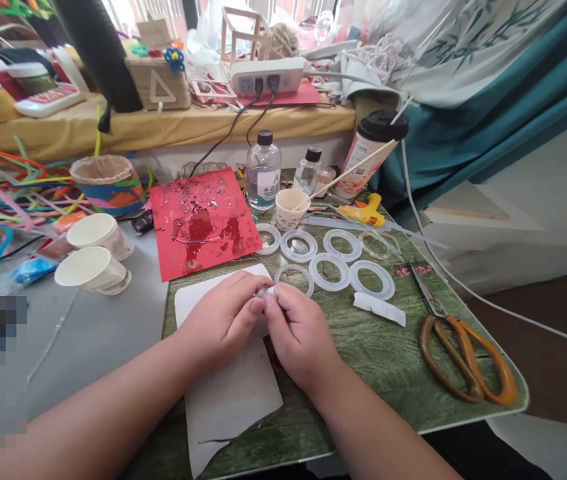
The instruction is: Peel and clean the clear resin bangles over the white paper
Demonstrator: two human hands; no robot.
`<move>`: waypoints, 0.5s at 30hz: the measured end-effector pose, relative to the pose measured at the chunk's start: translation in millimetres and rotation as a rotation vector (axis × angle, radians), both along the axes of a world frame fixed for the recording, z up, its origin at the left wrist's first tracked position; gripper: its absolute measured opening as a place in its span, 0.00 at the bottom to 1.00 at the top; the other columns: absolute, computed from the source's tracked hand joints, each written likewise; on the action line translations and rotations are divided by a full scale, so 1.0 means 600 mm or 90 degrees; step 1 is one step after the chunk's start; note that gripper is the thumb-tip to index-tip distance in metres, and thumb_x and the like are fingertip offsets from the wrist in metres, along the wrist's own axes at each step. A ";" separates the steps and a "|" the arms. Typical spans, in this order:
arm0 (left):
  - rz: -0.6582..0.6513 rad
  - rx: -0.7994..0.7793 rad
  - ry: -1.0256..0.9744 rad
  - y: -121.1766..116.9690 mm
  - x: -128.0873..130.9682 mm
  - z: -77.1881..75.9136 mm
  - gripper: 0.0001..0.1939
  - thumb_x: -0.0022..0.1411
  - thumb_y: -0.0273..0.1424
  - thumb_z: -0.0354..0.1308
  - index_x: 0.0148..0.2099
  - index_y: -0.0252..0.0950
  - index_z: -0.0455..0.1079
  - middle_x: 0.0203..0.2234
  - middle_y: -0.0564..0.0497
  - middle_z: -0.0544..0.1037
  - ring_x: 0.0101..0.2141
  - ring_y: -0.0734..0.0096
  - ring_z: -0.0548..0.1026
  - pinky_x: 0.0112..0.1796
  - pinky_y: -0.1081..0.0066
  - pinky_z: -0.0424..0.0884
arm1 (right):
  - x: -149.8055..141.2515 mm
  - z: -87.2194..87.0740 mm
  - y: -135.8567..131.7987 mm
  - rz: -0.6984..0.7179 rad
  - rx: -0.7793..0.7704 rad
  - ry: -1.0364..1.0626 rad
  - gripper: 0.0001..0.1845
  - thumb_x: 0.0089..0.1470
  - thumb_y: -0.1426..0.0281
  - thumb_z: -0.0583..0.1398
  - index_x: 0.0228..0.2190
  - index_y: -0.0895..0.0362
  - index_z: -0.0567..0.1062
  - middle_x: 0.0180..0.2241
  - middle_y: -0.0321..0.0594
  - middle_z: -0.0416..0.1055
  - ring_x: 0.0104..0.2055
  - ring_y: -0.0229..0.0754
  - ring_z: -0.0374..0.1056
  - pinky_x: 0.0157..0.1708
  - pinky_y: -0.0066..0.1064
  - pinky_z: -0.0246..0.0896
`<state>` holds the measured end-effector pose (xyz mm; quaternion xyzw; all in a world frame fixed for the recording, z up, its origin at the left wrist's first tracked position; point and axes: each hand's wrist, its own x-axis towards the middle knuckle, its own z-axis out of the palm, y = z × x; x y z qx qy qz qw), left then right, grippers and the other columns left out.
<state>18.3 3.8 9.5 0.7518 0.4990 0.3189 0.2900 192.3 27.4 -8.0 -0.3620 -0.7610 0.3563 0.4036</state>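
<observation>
My left hand (228,310) and my right hand (303,330) meet above a white sheet of paper (233,400). Between their closed fingertips is a small transparent piece (262,292), mostly hidden, with a bit of white at the right fingers. The paper has a torn lower edge and lies under the left hand. Just beyond the fingers sits a translucent ring mould (294,268). More ring moulds, such as a whitish one (329,283), lie in rows to the right. A rolled white paper strip (379,309) rests near them.
Large scissors (451,333) lie at the right. Behind stand a paper cup (292,217) with a stick, a labelled bottle (264,170) and a yellow glue gun (363,211). Red card (203,233) with glossy spills lies left, beside two paper cups (96,277).
</observation>
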 end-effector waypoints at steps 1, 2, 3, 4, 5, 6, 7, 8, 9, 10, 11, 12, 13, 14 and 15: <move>-0.001 -0.002 -0.001 -0.002 -0.001 0.000 0.24 0.79 0.45 0.43 0.60 0.37 0.72 0.50 0.42 0.80 0.50 0.53 0.77 0.51 0.56 0.73 | 0.000 0.001 -0.002 0.002 0.011 -0.002 0.16 0.71 0.72 0.50 0.28 0.53 0.63 0.28 0.36 0.65 0.31 0.42 0.63 0.32 0.34 0.56; 0.010 -0.006 -0.003 -0.004 -0.002 -0.001 0.24 0.79 0.44 0.44 0.63 0.37 0.71 0.52 0.41 0.79 0.52 0.53 0.77 0.52 0.56 0.74 | 0.000 0.001 -0.005 0.009 0.034 -0.009 0.16 0.71 0.73 0.50 0.29 0.53 0.64 0.28 0.37 0.65 0.31 0.42 0.62 0.32 0.35 0.56; 0.021 -0.011 -0.004 -0.006 -0.002 -0.001 0.24 0.79 0.43 0.44 0.64 0.37 0.70 0.53 0.41 0.78 0.53 0.53 0.77 0.52 0.57 0.74 | 0.000 0.002 -0.007 0.035 0.083 -0.021 0.15 0.70 0.74 0.50 0.29 0.53 0.63 0.28 0.37 0.65 0.31 0.43 0.62 0.32 0.36 0.56; 0.035 -0.014 -0.006 -0.008 -0.003 -0.002 0.24 0.80 0.42 0.42 0.64 0.38 0.71 0.53 0.42 0.79 0.53 0.54 0.78 0.52 0.57 0.74 | 0.000 0.002 -0.009 0.066 0.133 -0.033 0.15 0.70 0.75 0.50 0.29 0.53 0.63 0.28 0.38 0.65 0.31 0.43 0.62 0.33 0.36 0.57; 0.039 -0.014 -0.010 -0.009 -0.003 -0.003 0.24 0.80 0.41 0.42 0.64 0.38 0.71 0.52 0.42 0.79 0.52 0.55 0.78 0.53 0.57 0.74 | 0.000 0.003 -0.010 0.089 0.176 -0.042 0.14 0.69 0.75 0.51 0.29 0.53 0.63 0.28 0.39 0.65 0.32 0.44 0.62 0.34 0.37 0.57; 0.038 -0.013 -0.011 -0.010 -0.004 -0.003 0.24 0.80 0.41 0.41 0.64 0.39 0.72 0.52 0.43 0.79 0.53 0.55 0.78 0.54 0.57 0.74 | 0.000 0.003 -0.011 0.094 0.201 -0.046 0.14 0.69 0.75 0.51 0.29 0.52 0.62 0.28 0.39 0.65 0.32 0.45 0.62 0.34 0.37 0.58; 0.032 -0.012 -0.011 -0.011 -0.004 -0.003 0.24 0.80 0.41 0.41 0.64 0.39 0.72 0.53 0.43 0.79 0.53 0.55 0.77 0.54 0.57 0.73 | 0.001 0.003 -0.010 0.079 0.202 -0.047 0.14 0.69 0.75 0.51 0.29 0.52 0.62 0.28 0.39 0.65 0.32 0.44 0.62 0.34 0.37 0.58; 0.027 -0.014 -0.008 -0.011 -0.003 -0.004 0.24 0.80 0.41 0.41 0.65 0.39 0.71 0.54 0.43 0.79 0.55 0.54 0.77 0.55 0.56 0.73 | 0.001 0.003 -0.009 0.049 0.186 -0.045 0.15 0.69 0.75 0.51 0.28 0.52 0.61 0.27 0.38 0.64 0.31 0.44 0.61 0.33 0.37 0.57; 0.024 -0.019 -0.002 -0.010 -0.003 -0.004 0.24 0.80 0.42 0.41 0.65 0.39 0.70 0.55 0.42 0.78 0.56 0.53 0.76 0.56 0.55 0.73 | 0.001 0.003 -0.007 0.020 0.166 -0.043 0.16 0.69 0.75 0.51 0.28 0.52 0.60 0.27 0.37 0.63 0.30 0.43 0.61 0.33 0.36 0.57; 0.027 -0.027 0.003 -0.009 -0.003 -0.004 0.25 0.80 0.42 0.41 0.66 0.39 0.70 0.56 0.42 0.77 0.56 0.53 0.76 0.56 0.55 0.72 | 0.001 0.002 -0.005 0.010 0.155 -0.045 0.16 0.69 0.76 0.50 0.27 0.52 0.59 0.26 0.36 0.63 0.30 0.43 0.60 0.32 0.36 0.56; 0.032 -0.034 0.005 -0.008 -0.002 -0.004 0.25 0.80 0.42 0.40 0.66 0.38 0.70 0.55 0.41 0.77 0.56 0.53 0.76 0.56 0.54 0.72 | 0.001 0.001 -0.003 0.026 0.159 -0.051 0.16 0.69 0.75 0.50 0.27 0.51 0.59 0.26 0.36 0.63 0.30 0.43 0.60 0.32 0.36 0.56; 0.036 -0.040 0.004 -0.007 -0.002 -0.003 0.25 0.80 0.42 0.40 0.65 0.38 0.70 0.55 0.41 0.77 0.55 0.53 0.76 0.56 0.54 0.72 | 0.001 0.001 -0.001 0.055 0.171 -0.058 0.16 0.69 0.75 0.51 0.28 0.52 0.59 0.27 0.37 0.64 0.31 0.43 0.60 0.32 0.36 0.57; 0.036 -0.041 -0.001 -0.007 -0.002 -0.003 0.25 0.80 0.41 0.40 0.64 0.37 0.71 0.54 0.42 0.78 0.55 0.54 0.76 0.56 0.54 0.71 | 0.001 0.000 0.000 0.076 0.179 -0.064 0.15 0.69 0.75 0.51 0.28 0.52 0.60 0.27 0.38 0.65 0.31 0.44 0.61 0.33 0.37 0.57; 0.034 -0.039 -0.006 -0.006 -0.002 -0.003 0.24 0.80 0.41 0.40 0.63 0.38 0.71 0.53 0.42 0.78 0.54 0.55 0.76 0.56 0.55 0.71 | 0.001 -0.001 0.001 0.079 0.173 -0.067 0.15 0.69 0.74 0.51 0.28 0.52 0.60 0.27 0.38 0.65 0.31 0.44 0.61 0.33 0.37 0.58; 0.031 -0.037 -0.011 -0.006 -0.002 -0.002 0.23 0.80 0.41 0.41 0.63 0.38 0.72 0.52 0.43 0.78 0.54 0.55 0.76 0.56 0.55 0.71 | 0.001 -0.001 0.002 0.067 0.156 -0.069 0.16 0.69 0.74 0.51 0.27 0.52 0.60 0.27 0.38 0.65 0.31 0.44 0.61 0.33 0.37 0.58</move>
